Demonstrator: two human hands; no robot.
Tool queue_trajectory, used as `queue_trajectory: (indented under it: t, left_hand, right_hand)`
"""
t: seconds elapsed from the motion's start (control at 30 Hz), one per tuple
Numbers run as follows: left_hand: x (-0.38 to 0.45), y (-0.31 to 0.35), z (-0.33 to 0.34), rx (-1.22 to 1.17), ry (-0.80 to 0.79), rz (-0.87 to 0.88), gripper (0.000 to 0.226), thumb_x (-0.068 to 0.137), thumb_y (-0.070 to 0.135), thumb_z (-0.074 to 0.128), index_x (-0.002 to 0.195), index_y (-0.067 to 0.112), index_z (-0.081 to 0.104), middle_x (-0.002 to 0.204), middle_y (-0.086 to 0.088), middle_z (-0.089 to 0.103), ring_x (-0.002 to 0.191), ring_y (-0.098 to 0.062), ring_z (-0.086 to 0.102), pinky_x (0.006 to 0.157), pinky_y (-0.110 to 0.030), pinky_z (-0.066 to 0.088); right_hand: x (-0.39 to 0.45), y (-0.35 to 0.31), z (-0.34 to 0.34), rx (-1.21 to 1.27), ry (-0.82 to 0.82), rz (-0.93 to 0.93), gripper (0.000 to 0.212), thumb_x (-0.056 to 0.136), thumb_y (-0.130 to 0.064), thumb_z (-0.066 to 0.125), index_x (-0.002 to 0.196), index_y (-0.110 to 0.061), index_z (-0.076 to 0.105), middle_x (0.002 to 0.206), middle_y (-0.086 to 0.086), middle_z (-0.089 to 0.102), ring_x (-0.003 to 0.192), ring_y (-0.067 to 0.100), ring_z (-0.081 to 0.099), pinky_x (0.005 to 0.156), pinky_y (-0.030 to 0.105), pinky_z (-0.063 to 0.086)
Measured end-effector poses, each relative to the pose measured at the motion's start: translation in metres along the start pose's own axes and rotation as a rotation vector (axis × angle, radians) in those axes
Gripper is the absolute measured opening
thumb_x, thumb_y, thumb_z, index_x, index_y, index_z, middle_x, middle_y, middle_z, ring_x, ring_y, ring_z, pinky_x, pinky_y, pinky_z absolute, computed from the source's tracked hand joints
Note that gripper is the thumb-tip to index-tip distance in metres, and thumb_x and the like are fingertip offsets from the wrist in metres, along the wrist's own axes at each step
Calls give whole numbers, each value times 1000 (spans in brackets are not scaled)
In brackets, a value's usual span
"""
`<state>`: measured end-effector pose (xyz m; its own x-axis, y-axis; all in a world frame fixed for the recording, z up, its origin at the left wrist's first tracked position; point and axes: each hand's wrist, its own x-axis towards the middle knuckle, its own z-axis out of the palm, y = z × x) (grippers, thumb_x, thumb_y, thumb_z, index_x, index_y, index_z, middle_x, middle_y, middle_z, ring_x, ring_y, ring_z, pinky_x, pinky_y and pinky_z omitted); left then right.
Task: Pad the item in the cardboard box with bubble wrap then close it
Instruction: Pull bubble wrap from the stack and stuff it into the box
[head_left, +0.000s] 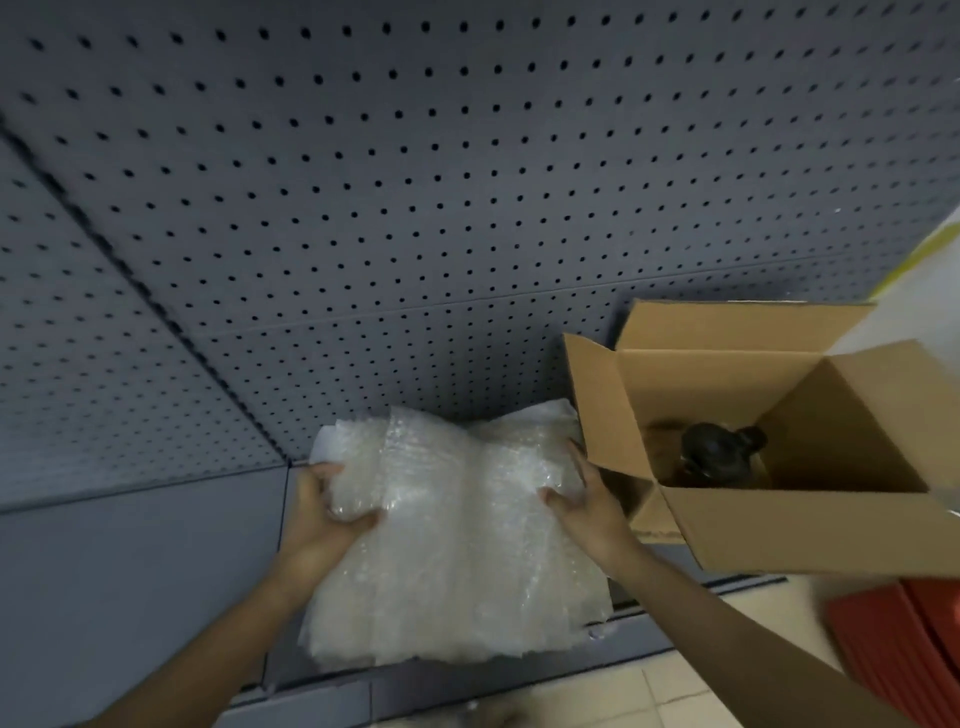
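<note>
The cardboard box (779, 525) mouth gapes open above the dark bottle (719, 454), its raised flaps ringing the opening.

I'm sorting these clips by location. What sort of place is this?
Probably a shop or stockroom: a grey pegboard back panel rises behind a grey shelf, with a tiled floor below. An open cardboard box stands on the shelf.

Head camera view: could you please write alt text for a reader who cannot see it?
A person's left hand and right hand grip a crumpled sheet of clear bubble wrap on a grey metal shelf. To the right stands an open brown cardboard box holding a dark bottle with a black cap, in front of a grey pegboard wall.
</note>
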<state>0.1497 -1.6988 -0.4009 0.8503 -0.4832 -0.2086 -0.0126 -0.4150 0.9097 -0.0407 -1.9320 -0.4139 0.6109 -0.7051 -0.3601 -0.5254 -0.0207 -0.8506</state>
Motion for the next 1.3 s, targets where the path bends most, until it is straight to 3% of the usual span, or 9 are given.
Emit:
queue_trajectory:
  t: [0.23,0.37,0.47,0.53,0.6,0.87,1.1,1.2,1.3]
  left_hand:
    - [13,-18,0,17,83,-41,67,70,1,81,114,23,37,122,1,39,114,-18,41,96,-40,45]
    - [20,-38,1,19,71,-81,68,70,4,82,115,24,36,123,1,39,112,-17,42,82,-32,45]
    - [24,-55,2,21,80,-104,69,68,6,84,115,22,36,122,-1,40,111,-17,43,73,-21,45]
    - [26,-63,4,36,101,-128,70,66,7,86,115,22,37,126,-4,40,112,-18,43,73,-19,44]
    - [28,-68,8,47,123,-159,73,63,11,88,114,27,38,134,-7,38,115,-20,43,80,-28,45]
    - [25,-61,14,69,130,-180,74,65,14,87,120,23,40,138,-9,33,110,-16,38,82,-30,44]
    - [22,-52,-5,135,22,-204,88,56,35,89,126,20,39,135,-9,38,119,-29,48,86,-40,52]
    - [14,-39,-9,208,64,-186,80,67,25,86,132,18,39,136,-6,34,118,-25,45,96,-40,46]
    - [8,-29,-14,308,117,-77,72,73,27,81,132,20,42,137,-7,39,124,-28,46,105,-46,42]
  right_hand:
    - [18,13,10,-4,21,3,76,87,-26,68,150,-26,26,151,1,36,133,23,41,102,28,39]
    - [25,24,11,16,19,-13,78,85,-21,71,148,-31,27,153,0,32,139,23,34,112,44,36]
    - [28,31,11,-1,35,-29,77,85,-17,70,148,-28,27,155,-1,29,142,21,29,114,41,32]
    - [28,33,13,-21,43,-37,77,86,-15,69,149,-24,27,155,-1,29,142,20,27,110,32,32]
    - [31,36,15,-60,55,-36,78,86,-18,69,150,-25,25,155,-1,29,142,20,28,103,27,33]
    - [35,27,12,-252,80,-4,78,89,-24,65,152,-26,19,151,6,37,125,30,49,85,27,39]
    - [20,9,10,-540,116,-29,76,91,-38,58,152,-19,17,152,19,28,136,38,34,110,42,35]
    - [8,0,15,-707,187,-60,72,94,-45,48,152,-16,17,152,21,24,139,38,26,113,43,29]
    - [-7,-5,19,-759,223,-109,70,94,-48,46,150,-14,22,152,18,25,140,33,25,116,42,24]
